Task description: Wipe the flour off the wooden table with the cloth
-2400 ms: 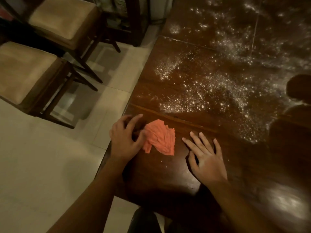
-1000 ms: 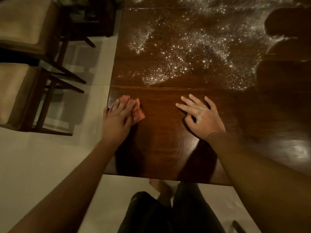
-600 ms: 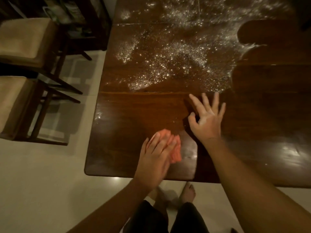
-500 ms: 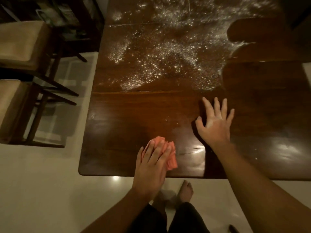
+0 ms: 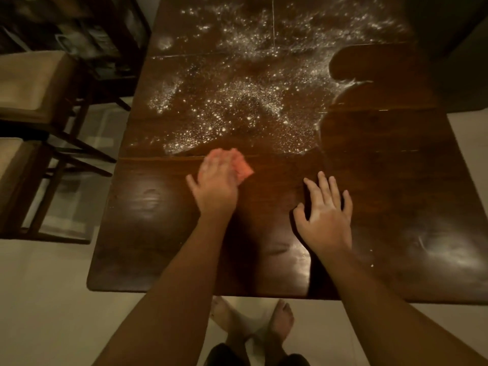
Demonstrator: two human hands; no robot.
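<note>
The left hand (image 5: 215,186) presses the orange cloth (image 5: 242,168) on the dark wooden table (image 5: 158,233), just at the near edge of the white flour (image 5: 237,101) that is spread over the far part. This hand is blurred, but its fingers seem to lie straight over the cloth, not curled around it. The right hand (image 5: 326,215) rests flat beside it, open with fingers spread, holding nothing. 2 cushioned chairs (image 5: 34,83) stand at the left of the table.

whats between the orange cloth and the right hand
In the head view, only bare polished tabletop separates the orange cloth from the right hand.
</note>
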